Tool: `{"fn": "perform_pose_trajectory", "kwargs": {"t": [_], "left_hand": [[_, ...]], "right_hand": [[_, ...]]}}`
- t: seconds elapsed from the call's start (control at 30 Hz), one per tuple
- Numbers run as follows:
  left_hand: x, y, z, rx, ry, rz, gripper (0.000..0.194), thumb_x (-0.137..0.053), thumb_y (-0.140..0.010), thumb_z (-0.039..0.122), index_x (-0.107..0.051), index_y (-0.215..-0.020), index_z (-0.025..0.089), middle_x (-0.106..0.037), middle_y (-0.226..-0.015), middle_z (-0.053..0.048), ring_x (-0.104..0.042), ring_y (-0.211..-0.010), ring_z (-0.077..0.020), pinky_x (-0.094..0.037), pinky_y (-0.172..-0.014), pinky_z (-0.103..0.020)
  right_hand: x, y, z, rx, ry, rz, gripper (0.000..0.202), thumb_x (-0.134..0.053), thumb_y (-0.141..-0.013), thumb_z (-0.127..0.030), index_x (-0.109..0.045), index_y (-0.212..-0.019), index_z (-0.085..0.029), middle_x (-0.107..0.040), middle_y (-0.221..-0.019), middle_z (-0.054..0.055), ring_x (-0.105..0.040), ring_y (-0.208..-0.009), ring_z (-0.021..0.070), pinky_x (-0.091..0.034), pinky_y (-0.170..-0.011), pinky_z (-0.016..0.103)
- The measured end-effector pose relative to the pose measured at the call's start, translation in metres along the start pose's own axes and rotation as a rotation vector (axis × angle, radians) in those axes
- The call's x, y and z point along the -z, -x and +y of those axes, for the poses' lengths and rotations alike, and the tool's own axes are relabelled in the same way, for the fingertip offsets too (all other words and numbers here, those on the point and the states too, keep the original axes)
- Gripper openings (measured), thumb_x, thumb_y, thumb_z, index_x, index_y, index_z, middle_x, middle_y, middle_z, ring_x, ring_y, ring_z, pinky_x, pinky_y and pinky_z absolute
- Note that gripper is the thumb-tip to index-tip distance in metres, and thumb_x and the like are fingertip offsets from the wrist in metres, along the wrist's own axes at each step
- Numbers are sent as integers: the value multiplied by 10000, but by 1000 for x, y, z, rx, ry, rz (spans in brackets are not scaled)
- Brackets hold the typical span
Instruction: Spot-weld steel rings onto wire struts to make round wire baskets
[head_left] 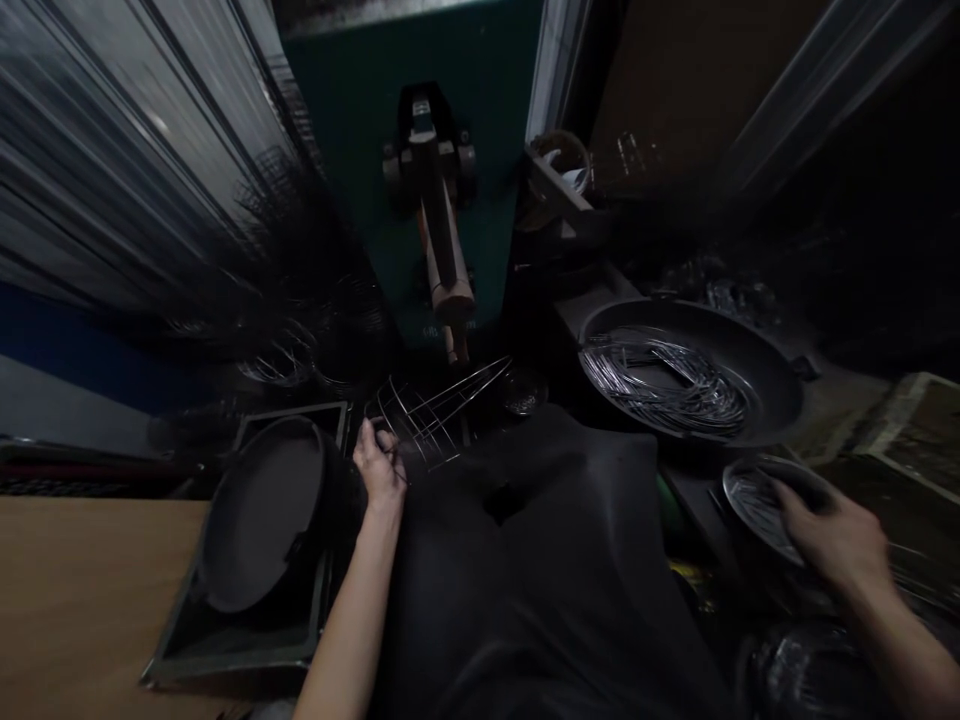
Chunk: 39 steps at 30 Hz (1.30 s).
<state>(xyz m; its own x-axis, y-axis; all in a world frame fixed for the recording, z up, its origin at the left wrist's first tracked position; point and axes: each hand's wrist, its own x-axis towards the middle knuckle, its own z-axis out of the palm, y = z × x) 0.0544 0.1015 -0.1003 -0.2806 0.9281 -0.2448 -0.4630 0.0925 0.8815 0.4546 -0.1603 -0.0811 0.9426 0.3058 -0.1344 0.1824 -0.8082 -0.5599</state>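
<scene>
My left hand [380, 462] is closed on the near left end of a wire rack [427, 415], a curved frame of thin metal rods. The rack tilts up in front of my dark apron, below the electrode arm of a green machine [450, 290]. Off to the right, my right hand [840, 535] reaches into a small round bowl [799, 470] of short metal wires. Its fingertips are over the bowl's contents and blurred, so whether they pinch a wire does not show. Farther forward, a wide dark pan [772, 390] holds many bent wire pieces [660, 385].
To my left a round dark pan [262, 515] sits in a rectangular crate [225, 655], beside a brown board [90, 600]. Wire frames [281, 355] are piled at the far left. Behind the machine's right side stands a tape roll [566, 160].
</scene>
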Motion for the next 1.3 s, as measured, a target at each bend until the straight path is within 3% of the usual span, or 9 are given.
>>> {"fn": "perform_pose_trajectory", "kwargs": {"t": [0.03,0.1,0.17,0.23,0.33,0.43,0.57,0.83,1.3], "left_hand": [[-1,0,1,-4,-2,-1,384,-711,-692,486,-529,-722,150,-304,-402,121,-240,-351,-22,-227,-384,-142],[-5,1,2,-10,-10,4,388,-701,-697,500,-536,-745,153,-309,-407,119,-245,-349,-26,-206,-371,-144],[-9,3,3,-15,-20,8,395,-694,-699,515,-545,-768,155,-303,-407,121,-234,-342,-29,-176,-356,-149],[-11,4,5,-28,-31,2,400,-682,-709,527,-554,-782,155,-286,-404,123,-210,-335,-31,-153,-345,-158],[-13,3,7,-61,-35,-17,403,-663,-730,536,-563,-791,150,-280,-411,119,-206,-342,-32,-149,-343,-159],[-12,-1,7,-71,-33,-2,405,-671,-725,538,-549,-775,156,-282,-415,117,-219,-345,-31,-156,-343,-152],[-10,-6,4,-60,-56,8,412,-671,-721,551,-521,-753,168,-281,-412,117,-221,-340,-38,-160,-330,-152],[-5,-10,7,-20,-146,31,416,-614,-778,557,-468,-697,177,-312,-441,104,-223,-324,-30,-158,-314,-150],[-15,-7,21,102,-86,44,377,-651,-766,510,-462,-711,189,-323,-425,108,-238,-303,-38,-160,-292,-157]], "right_hand": [[-6,14,-22,32,-137,-35,143,-607,-681,-326,-678,-763,-233,-655,-920,201,-584,-1033,361,-426,-845,464],[-28,46,-70,61,-420,-224,237,-679,-602,-415,-690,-753,-233,-682,-878,119,-624,-901,307,-468,-817,412],[-58,76,-118,66,-593,-460,379,-747,-517,-500,-700,-737,-196,-680,-783,70,-625,-759,249,-497,-736,372],[-89,99,-161,43,-740,-609,442,-788,-482,-529,-693,-710,-162,-654,-691,43,-589,-614,176,-491,-626,311],[-122,121,-209,-26,-915,-723,429,-840,-444,-456,-682,-673,-128,-619,-610,26,-553,-543,123,-453,-532,243],[-136,133,-237,-112,-1079,-778,398,-861,-429,-376,-689,-680,-119,-626,-619,26,-570,-576,113,-438,-505,201],[-141,141,-250,-208,-1190,-822,376,-883,-422,-318,-696,-681,-120,-633,-637,22,-571,-593,93,-412,-478,158],[-138,147,-255,-289,-1185,-883,363,-900,-426,-259,-705,-699,-119,-632,-646,14,-559,-589,77,-404,-468,130],[-130,149,-267,-344,-1190,-847,222,-839,-524,-137,-695,-689,-103,-639,-657,12,-569,-582,66,-409,-465,113]]}}
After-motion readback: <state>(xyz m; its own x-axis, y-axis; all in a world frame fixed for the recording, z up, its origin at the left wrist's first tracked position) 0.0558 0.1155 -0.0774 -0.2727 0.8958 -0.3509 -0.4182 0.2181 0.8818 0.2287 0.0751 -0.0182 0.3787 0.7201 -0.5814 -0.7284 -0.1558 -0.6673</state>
